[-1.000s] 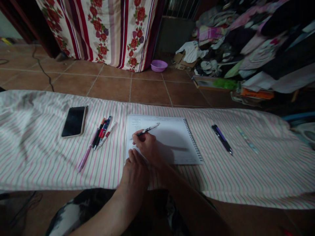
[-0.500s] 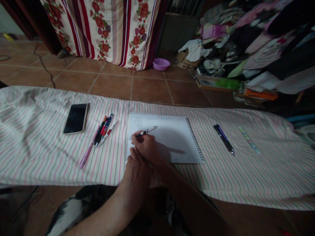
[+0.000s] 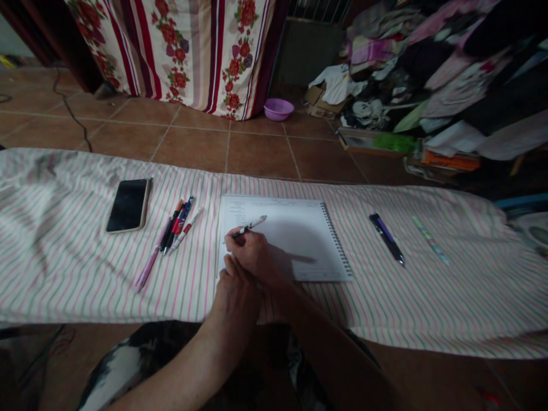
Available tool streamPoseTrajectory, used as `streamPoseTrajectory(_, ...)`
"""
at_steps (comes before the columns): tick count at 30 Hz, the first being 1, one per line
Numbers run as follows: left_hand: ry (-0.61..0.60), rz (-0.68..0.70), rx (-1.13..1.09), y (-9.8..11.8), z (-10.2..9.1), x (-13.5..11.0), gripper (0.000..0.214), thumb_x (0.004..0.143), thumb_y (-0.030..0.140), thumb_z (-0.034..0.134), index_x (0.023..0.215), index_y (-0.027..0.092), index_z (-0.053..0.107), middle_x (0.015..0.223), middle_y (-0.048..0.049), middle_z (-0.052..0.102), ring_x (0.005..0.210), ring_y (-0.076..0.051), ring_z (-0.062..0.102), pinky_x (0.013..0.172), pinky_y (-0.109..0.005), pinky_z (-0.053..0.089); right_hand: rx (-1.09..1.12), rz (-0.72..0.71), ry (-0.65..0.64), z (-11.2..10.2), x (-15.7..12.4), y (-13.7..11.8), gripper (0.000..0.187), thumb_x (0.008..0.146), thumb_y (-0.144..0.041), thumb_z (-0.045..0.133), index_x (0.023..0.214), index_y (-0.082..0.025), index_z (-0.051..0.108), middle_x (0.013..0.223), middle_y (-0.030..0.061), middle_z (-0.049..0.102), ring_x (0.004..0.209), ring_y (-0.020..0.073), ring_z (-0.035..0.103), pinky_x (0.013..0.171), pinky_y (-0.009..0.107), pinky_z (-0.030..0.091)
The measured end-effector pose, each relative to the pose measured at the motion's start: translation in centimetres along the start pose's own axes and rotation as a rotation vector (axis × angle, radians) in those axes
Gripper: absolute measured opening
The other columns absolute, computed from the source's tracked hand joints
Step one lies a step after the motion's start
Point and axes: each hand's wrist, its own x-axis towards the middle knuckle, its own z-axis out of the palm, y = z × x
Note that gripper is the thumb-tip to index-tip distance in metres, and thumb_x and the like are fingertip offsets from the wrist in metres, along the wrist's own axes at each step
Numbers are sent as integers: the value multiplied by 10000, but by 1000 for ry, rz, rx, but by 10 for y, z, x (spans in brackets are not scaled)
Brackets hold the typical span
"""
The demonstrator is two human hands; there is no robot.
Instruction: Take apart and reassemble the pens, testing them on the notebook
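A spiral notebook [image 3: 299,228] lies on the striped cloth, with rows of writing down its left side. Pinched in my right hand [image 3: 253,255] is a black-and-white pen [image 3: 256,223], its tip end at the left part of the page. My left hand [image 3: 238,288] lies palm down at the notebook's lower left edge, against the right hand, fingers stretched forward and holding nothing. Left of the notebook is a cluster of several pens [image 3: 177,225], one of them a long pink pen [image 3: 149,265].
A phone [image 3: 127,205] lies at the left of the striped cloth [image 3: 77,274]. To the right are a black-and-purple pen [image 3: 386,240] and a pale patterned strip [image 3: 430,241]. Beyond, on the tiled floor, stand a purple basin [image 3: 278,109] and heaped clothes [image 3: 454,85].
The pen and my right hand have shifted very slightly left on the page, along with a small shift of the whole view. My left hand stays beside it.
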Motion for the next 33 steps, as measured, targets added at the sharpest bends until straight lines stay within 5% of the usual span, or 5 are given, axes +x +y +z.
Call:
streamPoseTrajectory(28, -33, 8, 3, -1, -1, 2, 432, 782, 5, 404, 1192, 12, 536, 1077, -241, 620, 993, -298, 593, 657, -313, 497, 92, 27, -41, -3, 0, -3, 242, 748, -268, 524, 566, -145, 627, 512, 26, 610, 537, 129, 591, 501, 195, 364)
streamPoseTrajectory(33, -6, -17, -172, -13, -6, 6, 333, 770, 5, 422, 1043, 42, 608, 1000, -208, 633, 969, -278, 586, 679, -325, 485, 324, 57, -73, -12, 4, 1, 235, 774, -311, 495, 692, -140, 634, 568, 12, 623, 544, 114, 587, 504, 177, 407)
